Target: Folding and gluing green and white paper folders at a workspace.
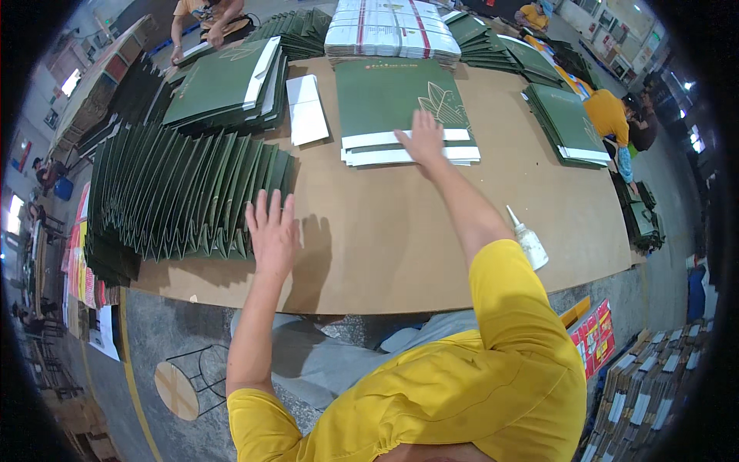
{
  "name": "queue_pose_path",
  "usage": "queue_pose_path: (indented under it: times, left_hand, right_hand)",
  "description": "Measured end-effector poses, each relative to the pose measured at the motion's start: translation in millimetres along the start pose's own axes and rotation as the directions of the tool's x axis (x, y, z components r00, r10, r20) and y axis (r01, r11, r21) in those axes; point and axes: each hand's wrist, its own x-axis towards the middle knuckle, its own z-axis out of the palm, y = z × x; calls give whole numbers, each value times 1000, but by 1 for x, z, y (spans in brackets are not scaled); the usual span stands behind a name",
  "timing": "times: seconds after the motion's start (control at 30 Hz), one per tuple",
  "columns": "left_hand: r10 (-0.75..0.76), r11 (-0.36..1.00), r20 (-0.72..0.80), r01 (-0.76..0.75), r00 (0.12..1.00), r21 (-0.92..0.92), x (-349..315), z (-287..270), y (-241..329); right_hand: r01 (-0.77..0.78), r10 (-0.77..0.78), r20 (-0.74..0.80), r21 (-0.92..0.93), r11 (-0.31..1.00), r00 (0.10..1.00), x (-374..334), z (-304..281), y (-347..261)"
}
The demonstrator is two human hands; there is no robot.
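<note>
My right hand [423, 139] lies with its fingers stretched over the white lower edge of a small stack of flat green paper bags [377, 96], which bear a gold leaf drawing. It holds nothing. Open and empty, my left hand [272, 231] hovers at the right end of a long row of folded green paper bags [185, 189] standing on edge; whether it touches them I cannot tell. Between the flat stacks rests a pile of white card strips [306, 110]. A white glue bottle [527, 238] with a pointed nozzle lies near my right forearm.
Flat green bags [223, 81] are piled at the back left, more [568, 123] at the right. A strapped white bundle [391, 31] sits at the far edge of the brown table [385, 231]. Co-workers are beyond it. A round stool [176, 390] stands below left.
</note>
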Motion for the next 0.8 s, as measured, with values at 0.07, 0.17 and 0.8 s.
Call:
queue_pose_path:
  times: [0.07,0.17,0.8]
  left_hand:
    - [1,998,-1,-1,1000,-59,-13,6,7]
    - [-2,986,-30,-3,1000,-170,-16,16,22]
    - [-58,976,298,117,953,-184,40,52,97]
  right_hand:
    - [128,-129,253,18,992,959,-27,-9,22]
    - [327,-319,209,-1,945,924,-102,-22,23]
    - [256,-316,239,253,933,918,-306,-133,49]
